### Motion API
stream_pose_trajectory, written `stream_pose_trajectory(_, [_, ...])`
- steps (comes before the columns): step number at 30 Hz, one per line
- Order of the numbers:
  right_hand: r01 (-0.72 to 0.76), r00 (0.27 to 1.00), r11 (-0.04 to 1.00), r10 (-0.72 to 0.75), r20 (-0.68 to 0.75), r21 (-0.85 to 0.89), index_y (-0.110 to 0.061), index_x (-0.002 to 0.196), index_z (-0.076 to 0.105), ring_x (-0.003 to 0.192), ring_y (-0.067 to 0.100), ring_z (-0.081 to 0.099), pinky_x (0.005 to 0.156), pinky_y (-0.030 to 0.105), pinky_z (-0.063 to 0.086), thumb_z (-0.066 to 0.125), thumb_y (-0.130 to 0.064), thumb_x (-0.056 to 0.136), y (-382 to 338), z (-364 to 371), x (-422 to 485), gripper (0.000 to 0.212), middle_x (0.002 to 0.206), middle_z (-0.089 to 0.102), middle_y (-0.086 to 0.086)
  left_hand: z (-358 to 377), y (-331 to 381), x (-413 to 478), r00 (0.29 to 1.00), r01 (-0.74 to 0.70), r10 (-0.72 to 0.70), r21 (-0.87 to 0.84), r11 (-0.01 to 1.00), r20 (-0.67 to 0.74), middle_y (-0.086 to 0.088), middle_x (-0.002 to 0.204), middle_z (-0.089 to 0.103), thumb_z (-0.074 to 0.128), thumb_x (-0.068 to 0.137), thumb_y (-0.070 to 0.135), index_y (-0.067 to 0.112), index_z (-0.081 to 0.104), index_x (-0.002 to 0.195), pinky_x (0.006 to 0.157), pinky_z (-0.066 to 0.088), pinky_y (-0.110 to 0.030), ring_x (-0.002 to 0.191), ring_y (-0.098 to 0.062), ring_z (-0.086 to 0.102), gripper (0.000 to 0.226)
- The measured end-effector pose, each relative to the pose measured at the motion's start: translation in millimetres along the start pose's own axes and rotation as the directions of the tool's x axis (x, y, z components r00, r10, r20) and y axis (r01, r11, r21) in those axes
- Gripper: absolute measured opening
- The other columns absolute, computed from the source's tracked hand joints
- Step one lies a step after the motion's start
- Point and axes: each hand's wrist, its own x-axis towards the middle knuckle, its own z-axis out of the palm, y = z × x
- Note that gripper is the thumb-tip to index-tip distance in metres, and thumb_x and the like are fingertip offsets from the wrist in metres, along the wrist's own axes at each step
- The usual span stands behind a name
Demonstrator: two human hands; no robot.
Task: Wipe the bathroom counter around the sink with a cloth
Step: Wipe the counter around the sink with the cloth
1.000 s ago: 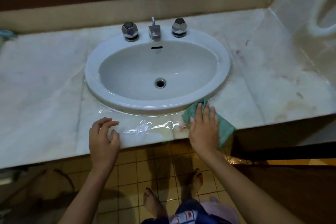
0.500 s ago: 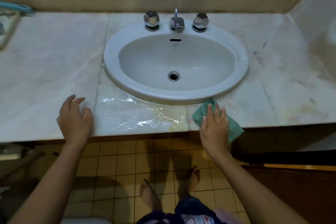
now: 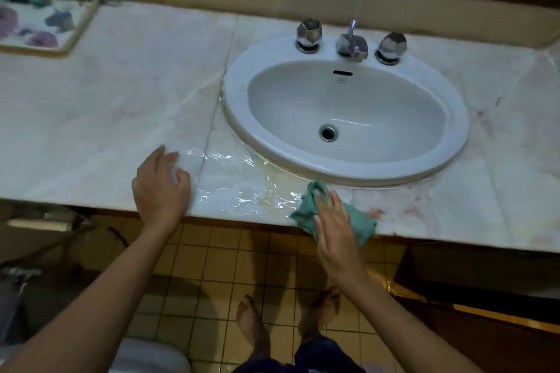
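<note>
Pressing crumpled cloth (image 3: 304, 212) on wet marble counter (image 3: 91, 130)

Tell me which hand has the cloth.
The right hand presses the green cloth beside the sink; the left hand rests bare on the counter.

We have a single view, worn on the person's head, looking forward and steeply down from close above the pale marble desk (image 3: 106, 106). Its near edge crosses mid-frame, the white oval sink (image 3: 236, 91) lies right of centre, and the yellow tiled floor (image 3: 212, 266) fills the bottom.
</note>
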Motion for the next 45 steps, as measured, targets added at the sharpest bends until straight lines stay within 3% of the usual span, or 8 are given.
stream_pose_trajectory(8, [0.193,0.98,0.947,-0.196,0.014,-0.255,-0.01,0.147,0.034,0.148,0.023,0.01,0.117,0.042,0.015,0.017,-0.038,0.102,-29.5,33.8,53.3,0.056,0.158,0.022,0.006,-4.1,2.3,-1.8,1.0,-0.013,0.013,-0.016,1.0,0.007,-0.004,0.143,0.051,0.048,0.083,0.024,0.014,0.064,0.123,0.1,0.038,-0.041,0.128,-0.025,0.047,0.044])
stream_pose_trajectory(14, [0.264,0.964,0.904,-0.262,0.05,-0.337,-0.01,0.15,0.025,0.146,0.016,-0.002,0.118,0.033,0.004,0.031,-0.018,0.103,-62.2,62.0,98.9,0.048,0.158,0.009,0.001,-0.8,-1.1,-1.0,0.999,-0.038,0.038,0.011,0.999,0.01,-0.005,0.14,0.054,0.048,0.081,0.024,0.014,0.065,0.121,0.094,0.042,-0.041,0.124,-0.026,0.051,0.044])
stream_pose_trajectory(19, [0.302,0.951,0.891,-0.259,0.168,-0.34,-0.017,0.153,0.016,0.148,0.016,-0.002,0.118,0.029,-0.003,0.024,-0.03,0.105,-107.3,83.9,134.5,0.051,0.161,0.008,0.001,0.7,-4.5,-1.1,0.999,-0.04,0.04,0.012,0.999,0.01,-0.004,0.141,0.053,0.048,0.083,0.022,0.015,0.064,0.122,0.094,0.043,-0.041,0.125,-0.024,0.05,0.043])
stream_pose_trajectory(27, [0.598,0.785,0.706,-0.42,0.454,-0.38,-0.036,0.152,0.008,0.148,0.012,-0.004,0.115,0.052,-0.005,0.024,-0.052,0.098,-92.0,67.2,87.6,0.059,0.16,0.001,-0.015,-23.5,-19.7,12.6,0.998,0.037,-0.015,-0.363,0.931,0.063,0.0,0.129,0.062,0.041,0.078,0.017,0.014,0.07,0.106,0.101,0.041,-0.036,0.12,-0.023,0.053,0.041])
stream_pose_trajectory(30, [0.694,0.714,0.6,-0.505,0.485,-0.397,-0.034,0.152,0.014,0.148,0.016,0.007,0.116,0.048,0.006,0.026,-0.049,0.1,-64.0,50.7,73.2,0.056,0.161,0.01,-0.011,-37.7,-57.9,30.1,0.999,0.041,-0.047,-0.196,0.98,-0.026,-0.002,0.135,0.057,0.042,0.079,0.024,0.016,0.068,0.11,0.101,0.035,-0.039,0.124,-0.028,0.048,0.041])
stream_pose_trajectory(35, [0.571,0.82,0.803,-0.548,0.165,-0.171,-0.015,0.133,0.052,0.131,0.019,0.046,0.109,0.039,0.029,0.03,-0.036,0.102,-64.9,62.1,90.5,0.044,0.14,0.052,0.007,-37.3,-73.4,45.4,0.989,0.148,-0.148,0.026,0.989,-0.022,0.005,0.149,0.042,0.051,0.09,0.026,0.025,0.058,0.124,0.104,0.03,-0.046,0.135,-0.021,0.033,0.035])
stream_pose_trajectory(39, [0.541,0.839,0.836,-0.545,-0.02,-0.088,-0.006,0.123,0.06,0.126,0.027,0.05,0.107,0.038,0.034,0.042,-0.024,0.098,-103.8,95.3,118.4,0.036,0.129,0.061,0.012,-36.1,-75.7,45.8,0.987,0.155,-0.154,0.022,0.988,-0.035,0.006,0.147,0.044,0.052,0.088,0.025,0.027,0.06,0.122,0.1,0.034,-0.045,0.133,-0.022,0.036,0.035])
stream_pose_trajectory(45, [0.618,0.778,0.691,-0.468,0.419,-0.375,-0.039,0.148,0.026,0.148,0.025,0.009,0.116,0.048,-0.001,0.021,-0.046,0.1,-182.5,136.3,191.4,0.048,0.158,0.023,-0.01,-35.3,-76.8,46.7,0.988,0.154,-0.152,0.047,0.987,-0.031,0.006,0.147,0.042,0.05,0.088,0.027,0.028,0.058,0.122,0.1,0.034,-0.045,0.133,-0.021,0.034,0.035])
